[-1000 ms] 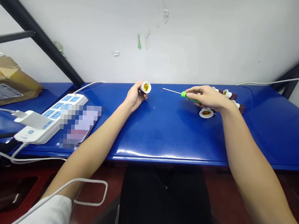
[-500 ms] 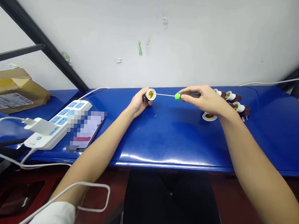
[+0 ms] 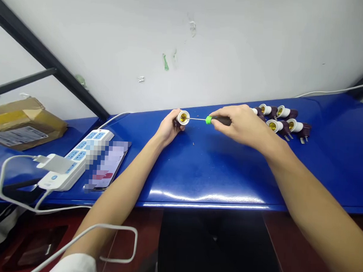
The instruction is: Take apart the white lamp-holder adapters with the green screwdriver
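Since the first frame, the right hand has come leftward and the screwdriver's shaft, pointing at bare air then, now reaches into the mouth of the lamp socket. Behind everything I see a pale wall (image 3: 233,50) with scuffs and a green mark. Below it runs the blue table (image 3: 212,173). On my left lies a torn cardboard box (image 3: 25,125), then a white power strip (image 3: 61,181) set at a slant, with a phone (image 3: 114,165) just beside it, partly pixelated. My right hand (image 3: 240,120) is closed around the dark handle of the screwdriver (image 3: 208,120), and my left hand (image 3: 169,129) is curled snugly about the lamp socket (image 3: 182,117), held near the table's back edge with its white rim facing the tool. Beyond the right hand, five other sockets (image 3: 295,125) lie grouped on the table, one partly behind that hand. A white charger (image 3: 58,164) sits on the power strip. Smallest of all, a tiny scrap (image 3: 193,144) rests near the left hand.
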`<action>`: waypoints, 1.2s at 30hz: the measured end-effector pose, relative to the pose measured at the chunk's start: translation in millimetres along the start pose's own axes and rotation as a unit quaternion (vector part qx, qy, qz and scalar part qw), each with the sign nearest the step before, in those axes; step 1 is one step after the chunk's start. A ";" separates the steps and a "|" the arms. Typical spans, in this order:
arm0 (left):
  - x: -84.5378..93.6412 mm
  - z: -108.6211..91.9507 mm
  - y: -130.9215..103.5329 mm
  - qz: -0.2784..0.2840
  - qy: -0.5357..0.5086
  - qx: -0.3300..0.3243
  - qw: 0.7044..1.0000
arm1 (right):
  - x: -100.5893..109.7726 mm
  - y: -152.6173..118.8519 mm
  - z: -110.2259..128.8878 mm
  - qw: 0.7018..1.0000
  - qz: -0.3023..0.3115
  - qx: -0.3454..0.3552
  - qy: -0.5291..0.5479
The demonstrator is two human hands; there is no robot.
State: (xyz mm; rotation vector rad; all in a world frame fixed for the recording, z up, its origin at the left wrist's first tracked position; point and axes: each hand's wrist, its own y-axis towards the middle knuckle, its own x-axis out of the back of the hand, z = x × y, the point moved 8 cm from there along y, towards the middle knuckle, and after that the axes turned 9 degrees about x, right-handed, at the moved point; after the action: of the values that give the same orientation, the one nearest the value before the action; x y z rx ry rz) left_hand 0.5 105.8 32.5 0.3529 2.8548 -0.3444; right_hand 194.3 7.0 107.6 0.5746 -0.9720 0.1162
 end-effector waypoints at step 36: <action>12.0 -3.0 8.5 -0.038 0.045 -0.037 0.998 | -28.1 3.1 -21.8 0.996 0.079 -0.009 -0.039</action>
State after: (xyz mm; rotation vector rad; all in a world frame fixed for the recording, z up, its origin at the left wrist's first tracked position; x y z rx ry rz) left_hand -9.1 117.0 30.5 0.2530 2.9664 -0.2417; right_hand 193.4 25.2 76.9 0.4878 -1.0931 0.2260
